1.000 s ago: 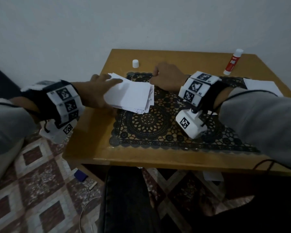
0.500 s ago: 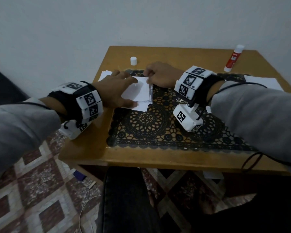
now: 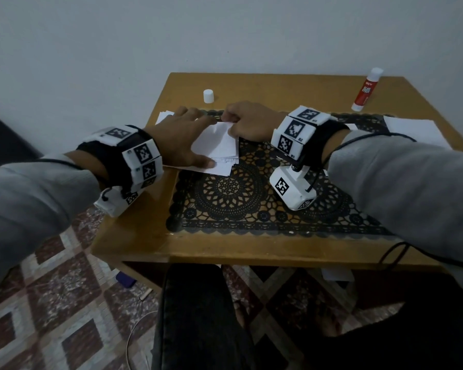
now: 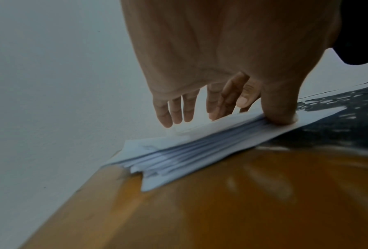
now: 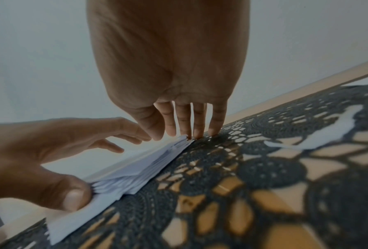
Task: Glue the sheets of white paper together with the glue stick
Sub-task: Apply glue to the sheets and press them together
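Head view shows a stack of white paper sheets (image 3: 219, 149) lying at the table's (image 3: 150, 231) ten o'clock, half on the wood and half on the black lace mat (image 3: 238, 198). At nine o'clock of the stack, the left hand (image 3: 179, 141) lies on top with fingers stretched nearly straight and spread, its thumb pressed against the near edge of the sheets. At three o'clock of the stack, the right hand (image 3: 249, 121) bends over the far corner, fingertips down on the paper edge; whether it pinches a sheet cannot be told. Right wrist view shows those fingertips (image 5: 198, 133) touching the corner where stack meets mat. Well apart, at the table's one o'clock, lies the capped glue stick (image 3: 365, 89); a small white cap (image 3: 208, 96) stands at eleven o'clock, and more loose paper (image 3: 414, 129) rests at two o'clock.
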`<state>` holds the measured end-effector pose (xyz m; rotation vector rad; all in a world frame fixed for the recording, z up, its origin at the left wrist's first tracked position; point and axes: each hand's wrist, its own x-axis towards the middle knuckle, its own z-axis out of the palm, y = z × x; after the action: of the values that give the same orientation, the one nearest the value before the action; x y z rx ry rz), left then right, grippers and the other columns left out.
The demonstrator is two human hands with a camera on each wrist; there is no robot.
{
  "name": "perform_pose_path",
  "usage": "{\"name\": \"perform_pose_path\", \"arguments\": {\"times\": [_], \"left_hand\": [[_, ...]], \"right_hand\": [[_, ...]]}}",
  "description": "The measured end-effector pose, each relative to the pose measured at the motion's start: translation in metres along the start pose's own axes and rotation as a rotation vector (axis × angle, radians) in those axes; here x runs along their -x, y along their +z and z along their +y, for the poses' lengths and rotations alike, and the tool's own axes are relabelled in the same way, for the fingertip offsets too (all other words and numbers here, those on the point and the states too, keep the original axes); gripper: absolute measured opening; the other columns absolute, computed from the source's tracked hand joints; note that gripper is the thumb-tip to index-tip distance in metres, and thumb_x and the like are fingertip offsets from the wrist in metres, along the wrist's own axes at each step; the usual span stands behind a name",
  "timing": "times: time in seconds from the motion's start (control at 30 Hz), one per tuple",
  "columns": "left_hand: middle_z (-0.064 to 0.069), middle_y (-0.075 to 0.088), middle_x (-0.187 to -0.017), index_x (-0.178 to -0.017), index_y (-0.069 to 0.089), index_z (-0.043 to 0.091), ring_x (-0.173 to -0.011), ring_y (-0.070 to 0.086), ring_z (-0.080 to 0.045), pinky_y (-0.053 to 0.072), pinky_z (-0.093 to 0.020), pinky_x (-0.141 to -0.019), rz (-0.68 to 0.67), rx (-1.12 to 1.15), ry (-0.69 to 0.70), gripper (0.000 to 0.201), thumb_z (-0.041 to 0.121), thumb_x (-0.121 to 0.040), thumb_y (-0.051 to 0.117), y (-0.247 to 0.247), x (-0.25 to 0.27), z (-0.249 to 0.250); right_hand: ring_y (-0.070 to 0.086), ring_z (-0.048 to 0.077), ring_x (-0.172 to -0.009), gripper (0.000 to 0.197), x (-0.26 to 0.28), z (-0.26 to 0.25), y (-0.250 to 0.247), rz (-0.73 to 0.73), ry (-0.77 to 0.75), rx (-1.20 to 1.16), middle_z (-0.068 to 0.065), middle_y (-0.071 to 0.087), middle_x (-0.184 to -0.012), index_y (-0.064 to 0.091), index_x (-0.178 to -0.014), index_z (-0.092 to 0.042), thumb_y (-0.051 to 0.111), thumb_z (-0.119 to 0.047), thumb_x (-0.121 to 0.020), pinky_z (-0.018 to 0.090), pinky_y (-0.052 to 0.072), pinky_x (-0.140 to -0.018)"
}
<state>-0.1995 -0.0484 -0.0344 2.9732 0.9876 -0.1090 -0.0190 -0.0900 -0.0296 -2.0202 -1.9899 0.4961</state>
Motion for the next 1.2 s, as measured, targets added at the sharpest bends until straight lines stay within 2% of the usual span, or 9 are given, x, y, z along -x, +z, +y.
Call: {"name": "perform_pose_path", "arguments": {"times": [0.13,0.37,0.53,0.7,0.83,0.97,1.03,1.1,1.2], "left_hand": [[-0.01,0.024,-0.151,-0.147,0.024,0.022,-0.132,0.024,-0.032,0.03,-0.051,-0.107,-0.032,-0.058,0.111,0.094,0.056,-0.072,0.07,-0.002,0.004,0.004],[-0.013,0.032,-0.146,-0.144,0.029,0.019,-0.129,0.028,-0.032,0.033,-0.05,-0.104,0.051,-0.135,0.184,0.092,0.052,-0.07,0.073,-0.009,0.004,0.012],[-0.017,0.039,-0.138,-0.139,0.037,0.012,-0.122,0.036,-0.034,0.038,-0.051,-0.098,0.08,-0.22,0.231,0.087,0.05,-0.069,0.072,-0.011,0.006,0.015],[-0.019,0.043,-0.132,-0.133,0.041,0.005,-0.116,0.042,-0.036,0.042,-0.049,-0.093,0.117,-0.24,0.231,0.084,0.047,-0.067,0.073,-0.01,0.011,0.017],[-0.018,0.045,-0.129,-0.129,0.043,0.005,-0.115,0.043,-0.036,0.041,-0.046,-0.091,0.147,-0.17,0.213,0.079,0.041,-0.067,0.076,-0.006,0.015,0.018],[-0.022,0.048,-0.124,-0.128,0.041,0.003,-0.105,0.048,-0.038,0.047,-0.049,-0.082,0.168,-0.255,0.259,0.077,0.039,-0.068,0.074,-0.003,0.014,0.021],[-0.022,0.047,-0.126,-0.129,0.04,0.004,-0.105,0.049,-0.038,0.047,-0.05,-0.084,0.171,-0.276,0.258,0.075,0.038,-0.071,0.072,-0.003,0.009,0.023],[-0.022,0.047,-0.127,-0.131,0.039,0.003,-0.107,0.048,-0.038,0.046,-0.051,-0.086,0.175,-0.267,0.245,0.076,0.036,-0.072,0.071,-0.002,0.006,0.023],[-0.023,0.048,-0.125,-0.131,0.039,0.001,-0.106,0.049,-0.04,0.046,-0.051,-0.087,0.179,-0.221,0.248,0.078,0.034,-0.069,0.074,-0.001,0.009,0.023]], "right_hand": [[0.053,0.023,-0.113,0.032,-0.003,0.002,0.0,0.009,-0.012,0.005,0.007,0.056,-0.125,0.058,-0.121,-0.01,0.058,-0.012,-0.09,0.033,0.043,-0.093],[0.052,0.022,-0.115,0.031,-0.007,0.006,0.002,0.016,-0.01,-0.013,0.005,0.056,-0.125,0.058,-0.119,-0.012,0.061,-0.015,-0.089,0.033,0.042,-0.095],[0.054,0.024,-0.11,0.017,-0.01,0.008,0.003,0.002,-0.021,-0.007,0.001,0.054,-0.107,0.056,-0.103,-0.018,0.062,-0.014,-0.087,0.031,0.041,-0.087],[0.054,0.025,-0.114,0.026,-0.009,0.007,0.002,-0.01,-0.009,-0.024,0.008,0.058,-0.122,0.059,-0.115,-0.009,0.056,-0.009,-0.089,0.037,0.045,-0.097],[0.054,0.024,-0.114,0.028,-0.008,0.006,0.002,-0.025,-0.001,-0.021,0.008,0.057,-0.124,0.059,-0.118,-0.009,0.056,-0.009,-0.09,0.04,0.044,-0.099],[0.056,0.025,-0.109,0.014,-0.007,0.006,0.002,-0.026,-0.031,-0.005,0.007,0.059,-0.117,0.056,-0.101,-0.016,0.058,-0.011,-0.088,0.038,0.046,-0.094],[0.054,0.022,-0.104,0.011,-0.006,0.007,0.002,-0.022,-0.043,0.01,0.005,0.057,-0.111,0.051,-0.094,-0.019,0.057,-0.011,-0.089,0.033,0.044,-0.085],[0.052,0.018,-0.099,0.011,-0.005,0.009,0.002,-0.023,-0.044,0.007,0.003,0.056,-0.108,0.051,-0.093,-0.02,0.056,-0.011,-0.09,0.028,0.039,-0.079],[0.053,0.02,-0.104,0.012,-0.006,0.012,0.003,-0.027,-0.051,0.007,0.004,0.058,-0.114,0.055,-0.099,-0.02,0.055,-0.012,-0.09,0.027,0.039,-0.082]]}}
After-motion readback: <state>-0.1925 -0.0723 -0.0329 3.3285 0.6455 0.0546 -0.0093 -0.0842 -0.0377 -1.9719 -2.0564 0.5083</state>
